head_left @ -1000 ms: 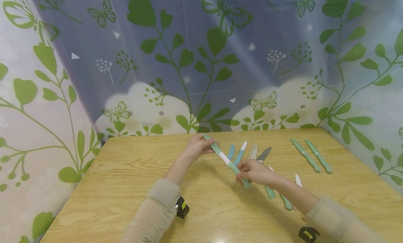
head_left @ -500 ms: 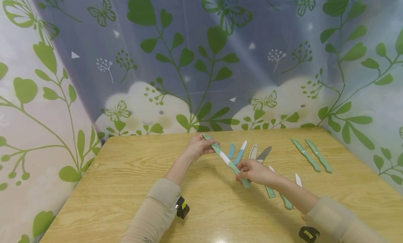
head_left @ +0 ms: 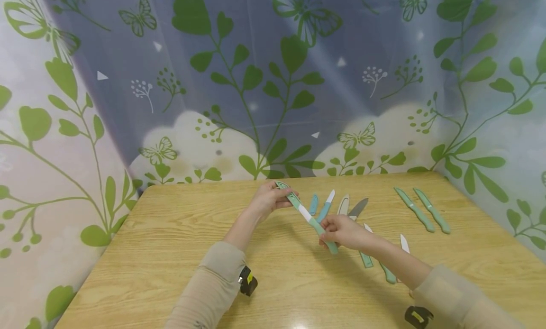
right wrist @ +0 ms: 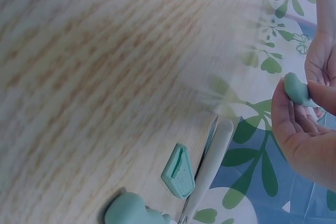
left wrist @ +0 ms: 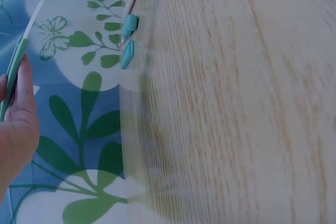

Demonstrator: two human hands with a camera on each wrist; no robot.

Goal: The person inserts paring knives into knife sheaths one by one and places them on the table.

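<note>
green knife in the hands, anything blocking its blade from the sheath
Nothing visible: the white blade appears partly inside the green sheath, held by the left hand; the right hand grips the green handle.

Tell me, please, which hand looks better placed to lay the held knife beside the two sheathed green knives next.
Probably the right hand: it grips the held knife by its handle and is nearer the two sheathed knives, on its own side. The left hand holds the sheath, farther from them.

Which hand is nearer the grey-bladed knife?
Right. The right hand is just in front of the grey-bladed knife, partly hiding it; the left hand is farther, to its left.
</note>
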